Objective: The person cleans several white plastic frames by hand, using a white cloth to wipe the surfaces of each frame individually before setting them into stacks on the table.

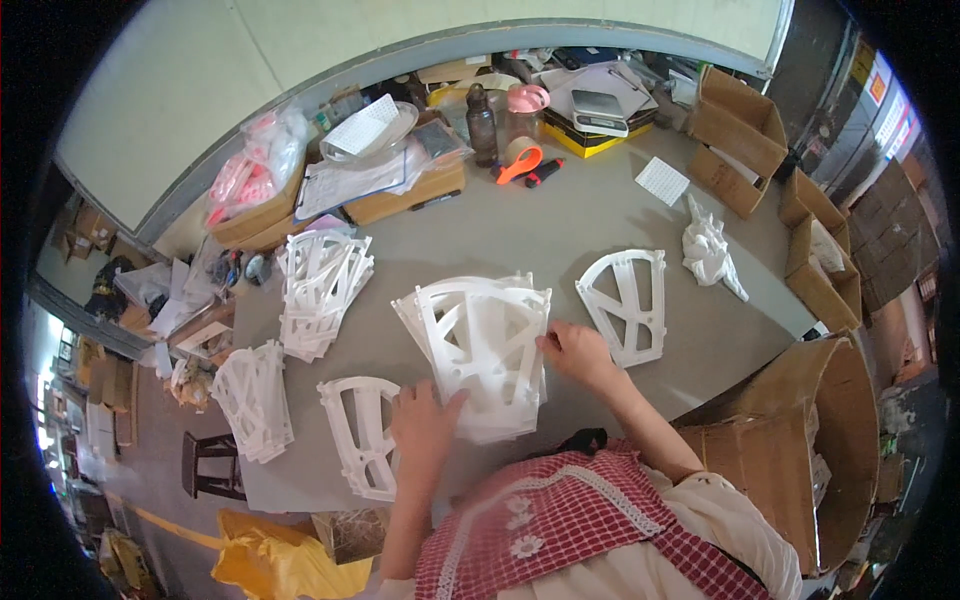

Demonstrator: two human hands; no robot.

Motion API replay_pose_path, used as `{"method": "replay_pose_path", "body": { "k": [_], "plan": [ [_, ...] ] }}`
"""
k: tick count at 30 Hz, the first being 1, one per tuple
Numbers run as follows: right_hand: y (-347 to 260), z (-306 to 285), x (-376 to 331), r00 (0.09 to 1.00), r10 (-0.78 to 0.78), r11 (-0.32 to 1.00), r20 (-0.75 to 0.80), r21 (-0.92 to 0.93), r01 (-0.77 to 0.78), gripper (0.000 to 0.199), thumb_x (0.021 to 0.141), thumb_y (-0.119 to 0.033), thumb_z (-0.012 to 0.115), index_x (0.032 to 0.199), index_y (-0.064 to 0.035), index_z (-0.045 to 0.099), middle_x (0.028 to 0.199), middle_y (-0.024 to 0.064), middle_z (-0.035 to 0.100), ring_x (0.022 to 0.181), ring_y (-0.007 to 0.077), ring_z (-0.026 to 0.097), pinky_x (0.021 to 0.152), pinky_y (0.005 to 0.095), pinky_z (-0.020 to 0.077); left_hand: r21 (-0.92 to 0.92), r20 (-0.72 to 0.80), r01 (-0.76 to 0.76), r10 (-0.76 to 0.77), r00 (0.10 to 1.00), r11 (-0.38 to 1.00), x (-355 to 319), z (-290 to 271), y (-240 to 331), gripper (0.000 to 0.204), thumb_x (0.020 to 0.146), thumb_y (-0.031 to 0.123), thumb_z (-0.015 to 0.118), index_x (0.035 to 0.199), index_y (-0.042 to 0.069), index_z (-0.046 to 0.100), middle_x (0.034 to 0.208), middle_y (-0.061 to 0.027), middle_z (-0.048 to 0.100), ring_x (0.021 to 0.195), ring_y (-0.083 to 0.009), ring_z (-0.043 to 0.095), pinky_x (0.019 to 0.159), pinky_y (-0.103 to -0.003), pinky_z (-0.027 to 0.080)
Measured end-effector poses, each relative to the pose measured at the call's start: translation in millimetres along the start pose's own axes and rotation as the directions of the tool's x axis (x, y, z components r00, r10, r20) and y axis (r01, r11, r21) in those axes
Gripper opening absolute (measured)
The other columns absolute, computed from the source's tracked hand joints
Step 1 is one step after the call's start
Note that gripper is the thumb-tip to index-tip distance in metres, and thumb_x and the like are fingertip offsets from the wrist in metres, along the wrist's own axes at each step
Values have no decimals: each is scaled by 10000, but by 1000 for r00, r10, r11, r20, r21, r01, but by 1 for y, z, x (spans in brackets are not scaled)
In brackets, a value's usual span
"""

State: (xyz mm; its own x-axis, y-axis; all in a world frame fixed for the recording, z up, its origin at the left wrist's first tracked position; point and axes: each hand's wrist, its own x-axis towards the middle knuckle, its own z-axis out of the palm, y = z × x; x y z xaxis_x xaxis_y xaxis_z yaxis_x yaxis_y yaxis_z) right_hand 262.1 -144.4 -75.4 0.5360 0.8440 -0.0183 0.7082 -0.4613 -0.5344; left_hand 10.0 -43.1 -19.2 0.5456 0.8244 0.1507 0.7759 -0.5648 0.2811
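A stack of white fan-shaped plastic frames (487,375) lies in the middle of the grey table, its pieces slightly out of line. My right hand (580,352) has its fingers closed on the right edge of this stack. At the lower left of the stack is my left hand (425,415), fingers stretched and thumb apart, the thumb close to the stack's edge. Its fingers partly cover a single white frame (352,430) lying to the left. Another single white frame (630,310) lies flat beyond my right hand.
Two more piles of white frames, the upper pile (322,290) and the lower pile (252,405), lie at the left. A crumpled white bag (708,250) sits at the right. Orange-handled tape (520,163), bottles and a scale (598,110) stand behind. A large cardboard box (770,460) adjoins the table's right side.
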Motion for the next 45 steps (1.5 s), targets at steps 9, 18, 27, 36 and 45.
{"method": "replay_pose_path", "body": {
  "k": [9, 18, 27, 36, 45],
  "plan": [
    [-29, -37, -24, 980, -80, 928, -183, 345, 141, 244, 922, -256, 613, 1027, -37, 634, 880, 148, 678, 737, 274, 670, 661, 375, 524, -16, -199, -75, 71, 977, 997, 10, -16, 18, 286, 817, 273, 702, 918, 12, 647, 859, -137, 651, 779, -320, 629, 700, -429, 506],
    [-60, -74, -35, 977, -70, 583, 201, 803, -123, 481, 909, -394, 664, 1188, -25, 534, 976, 133, 688, 704, 146, 637, 652, 297, 511, -623, -156, -452, 464, 872, 639, -18, -54, 83, 386, 806, 56, 705, 1189, 61, 655, 1138, -184, 644, 978, -290, 667, 829, -348, 531],
    [-60, -107, -70, 952, -286, 414, 108, 910, 21, 389, 925, -196, 614, 1247, -5, 509, 1020, 99, 662, 947, 132, 603, 823, 271, 481, -616, -181, -662, 741, 647, 428, -13, -48, 89, 533, 780, 3, 651, 1297, 122, 603, 1450, -177, 433, 1318, -404, 433, 1072, -462, 382],
    [-34, -70, -30, 971, 196, -28, 139, 990, -136, 274, 980, -212, 542, 1130, 14, 579, 887, 132, 648, 670, 181, 607, 551, 295, 530, -424, -154, -119, 58, 986, 898, -2, -25, 25, 240, 828, 115, 680, 1037, 26, 602, 954, -133, 634, 969, -310, 568, 861, -439, 443],
    [-22, -7, -15, 940, -13, 629, 341, 734, -257, 342, 933, -317, 599, 941, 14, 683, 782, 101, 677, 681, 189, 650, 617, 322, 499, -263, 54, 154, -144, 988, 952, 3, 14, 0, 229, 797, 161, 676, 986, 44, 618, 868, -125, 677, 857, -324, 634, 774, -438, 489]
  ]
}}
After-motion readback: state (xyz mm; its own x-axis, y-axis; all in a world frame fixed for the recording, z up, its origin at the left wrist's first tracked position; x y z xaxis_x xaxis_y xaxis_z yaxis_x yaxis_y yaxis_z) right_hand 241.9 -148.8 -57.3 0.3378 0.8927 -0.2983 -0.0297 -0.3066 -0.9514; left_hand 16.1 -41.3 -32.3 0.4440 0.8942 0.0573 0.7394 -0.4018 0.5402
